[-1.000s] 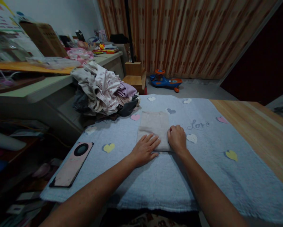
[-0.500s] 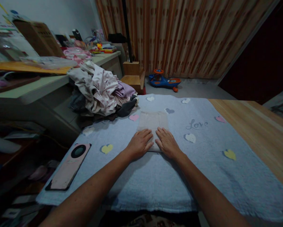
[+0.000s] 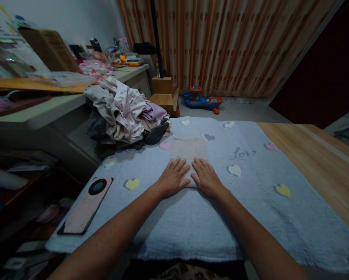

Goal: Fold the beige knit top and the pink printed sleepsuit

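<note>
- Left hand (image 3: 173,179): palm down, flat, fingers extended and slightly apart. Grip wide, not closed round anything.
- Right hand (image 3: 207,178): same pose, mirrored; palm down, fingers straight.
- Pale beige ribbed fabric piece, folded to a near-rectangle (image 3: 189,149): lies flat under both hands' fingers. Left hand covers its near left corner, right hand its near right corner.
- Far half of the fabric is exposed, beyond the fingertips. A strip also shows between the hands, down to the near edge; thumbs point inward there, close but apart.
- Under it all: light blue cloth cover with heart motifs and "Love" lettering (image 3: 189,229).
- Pink phone with round black camera disc (image 3: 85,208): on the cover, left, well apart from left hand.
- Heap of crumpled white, grey and lilac clothes (image 3: 124,111): beyond left hand, at the cover's far left.
</note>
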`<control>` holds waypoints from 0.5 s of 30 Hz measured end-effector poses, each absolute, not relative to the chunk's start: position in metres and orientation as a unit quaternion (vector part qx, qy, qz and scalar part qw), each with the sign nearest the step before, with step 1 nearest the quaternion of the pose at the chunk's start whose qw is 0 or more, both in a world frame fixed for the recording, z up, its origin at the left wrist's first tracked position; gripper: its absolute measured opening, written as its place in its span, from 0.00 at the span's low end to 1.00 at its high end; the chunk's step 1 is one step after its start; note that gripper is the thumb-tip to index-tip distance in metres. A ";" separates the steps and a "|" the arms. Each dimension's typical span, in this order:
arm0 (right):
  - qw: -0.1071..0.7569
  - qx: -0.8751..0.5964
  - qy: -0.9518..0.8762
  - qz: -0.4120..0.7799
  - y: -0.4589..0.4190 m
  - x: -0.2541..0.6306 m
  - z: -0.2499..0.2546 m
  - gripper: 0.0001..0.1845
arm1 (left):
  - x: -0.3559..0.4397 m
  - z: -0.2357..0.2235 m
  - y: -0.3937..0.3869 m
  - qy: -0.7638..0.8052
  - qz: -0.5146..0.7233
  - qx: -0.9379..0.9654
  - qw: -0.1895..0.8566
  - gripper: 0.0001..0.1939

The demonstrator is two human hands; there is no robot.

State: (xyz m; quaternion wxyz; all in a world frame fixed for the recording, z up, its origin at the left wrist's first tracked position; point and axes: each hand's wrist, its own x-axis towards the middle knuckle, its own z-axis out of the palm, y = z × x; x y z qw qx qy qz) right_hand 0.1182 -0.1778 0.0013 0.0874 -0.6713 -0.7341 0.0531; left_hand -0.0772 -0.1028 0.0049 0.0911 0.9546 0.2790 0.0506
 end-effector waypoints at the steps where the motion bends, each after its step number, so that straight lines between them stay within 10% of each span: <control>1: 0.086 -0.671 -0.734 0.054 -0.178 0.118 0.002 0.31 | -0.078 0.005 -0.103 0.274 0.052 0.956 0.092 0.33; 15: 0.088 -0.676 -0.730 0.037 -0.182 0.116 -0.005 0.33 | -0.081 0.000 -0.102 0.260 0.069 0.957 0.108 0.36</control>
